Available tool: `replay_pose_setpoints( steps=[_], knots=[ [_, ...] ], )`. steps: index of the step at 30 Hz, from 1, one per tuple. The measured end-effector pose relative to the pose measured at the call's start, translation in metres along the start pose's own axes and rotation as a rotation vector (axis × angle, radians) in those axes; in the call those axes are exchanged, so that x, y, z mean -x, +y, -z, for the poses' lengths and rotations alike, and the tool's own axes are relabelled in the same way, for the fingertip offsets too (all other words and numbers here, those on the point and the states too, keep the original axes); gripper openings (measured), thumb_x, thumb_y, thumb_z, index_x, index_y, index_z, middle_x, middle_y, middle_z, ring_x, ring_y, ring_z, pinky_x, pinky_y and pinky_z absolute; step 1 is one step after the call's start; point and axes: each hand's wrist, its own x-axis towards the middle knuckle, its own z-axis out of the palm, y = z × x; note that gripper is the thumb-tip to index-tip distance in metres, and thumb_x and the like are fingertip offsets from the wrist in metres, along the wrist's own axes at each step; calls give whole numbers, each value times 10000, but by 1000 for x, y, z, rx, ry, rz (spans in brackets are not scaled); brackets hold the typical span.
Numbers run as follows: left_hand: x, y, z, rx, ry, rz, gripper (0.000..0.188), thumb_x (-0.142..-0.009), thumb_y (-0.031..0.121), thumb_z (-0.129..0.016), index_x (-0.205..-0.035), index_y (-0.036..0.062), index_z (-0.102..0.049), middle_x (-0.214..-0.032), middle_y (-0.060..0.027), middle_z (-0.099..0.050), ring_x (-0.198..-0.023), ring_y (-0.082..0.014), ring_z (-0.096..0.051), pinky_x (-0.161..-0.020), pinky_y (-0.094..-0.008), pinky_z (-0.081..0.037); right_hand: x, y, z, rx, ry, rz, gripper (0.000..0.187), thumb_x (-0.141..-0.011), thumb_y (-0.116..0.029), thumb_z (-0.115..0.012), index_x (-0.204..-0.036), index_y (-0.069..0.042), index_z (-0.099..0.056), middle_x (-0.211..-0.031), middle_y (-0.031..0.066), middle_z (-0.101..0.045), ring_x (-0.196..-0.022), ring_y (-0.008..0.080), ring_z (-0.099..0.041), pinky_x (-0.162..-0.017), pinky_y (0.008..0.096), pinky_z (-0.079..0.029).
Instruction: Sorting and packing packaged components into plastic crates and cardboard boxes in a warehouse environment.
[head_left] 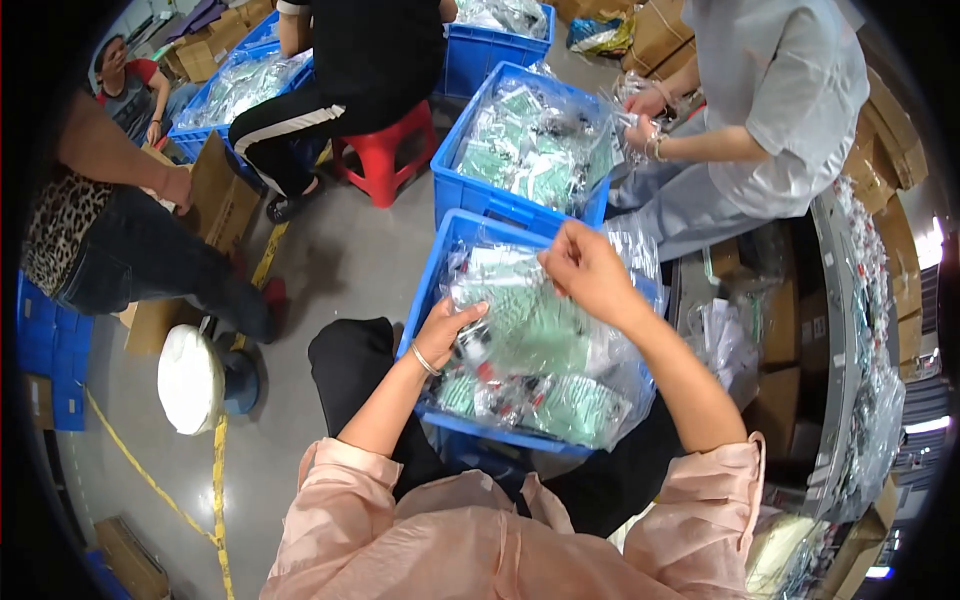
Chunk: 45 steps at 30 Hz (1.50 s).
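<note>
In front of me a blue crate [428, 270] is filled with clear plastic bags holding green and white contents. My left hand [447, 332] grips the left side of one clear plastic bag [530, 320], its thumb lying on top. Above the upper right part of that bag is my right hand [585, 268], its fingers curled and pressed together. Whatever may be pinched in them is too small to tell. More packed bags [580, 408] lie at the near end of the crate, below the held one.
A second blue crate [470, 195] of similar bags adjoins mine, with a person [770, 110] handling bags there. Another person sits on a red stool [385, 160]. A white round stool [188, 380] stands left. Cardboard boxes [780, 410] and a long ledge of bagged items [870, 330] line the right.
</note>
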Motion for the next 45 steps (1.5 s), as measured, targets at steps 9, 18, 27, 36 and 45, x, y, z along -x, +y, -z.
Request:
replay_pose_setpoints(
  steps=[9,18,27,36,45],
  knots=[
    [4,-91,102,-1187,455,-242,335,-801,190,-607,-1059,-10,-535,-819,-74,-584,-749,-154,-554,-663,-279,-448,197,161,-56,672,191,-52,351,-731,-171,-661,-1015,-11,-531,-1000,177,-503,-812,316,-536,-703,379,-449],
    [60,-109,-94,-1555,-115,-81,638,-760,415,-592,-1223,26,-389,-1127,-254,-467,-974,-352,-543,-794,-391,-460,230,191,-114,-399,558,-280,539,-717,74,-593,-1205,-31,-390,-994,95,-488,-790,144,-542,-685,253,-457],
    [70,-93,-67,-1506,-82,-356,136,-790,135,-532,-776,5,-568,-718,-201,-583,-658,-353,-578,-595,-410,-443,267,137,-89,71,567,37,295,-771,17,-503,-1059,-46,-491,-907,147,-477,-820,271,-517,-704,352,-427],
    [39,-27,-76,-873,-83,-488,96,-858,86,-530,-829,-3,-551,-697,37,-502,-639,-30,-416,-560,-177,-332,469,-45,131,502,1107,-214,172,-804,-20,-539,-969,-61,-570,-908,57,-578,-751,172,-569,-670,266,-455],
    [69,26,-110,-1093,-140,-440,83,-838,75,-559,-823,-2,-585,-667,57,-489,-598,-17,-403,-535,-167,-319,673,90,324,1252,1075,-1200,414,-742,-184,-554,-1135,-73,-483,-1041,176,-530,-997,362,-502,-815,435,-429]
  ],
)
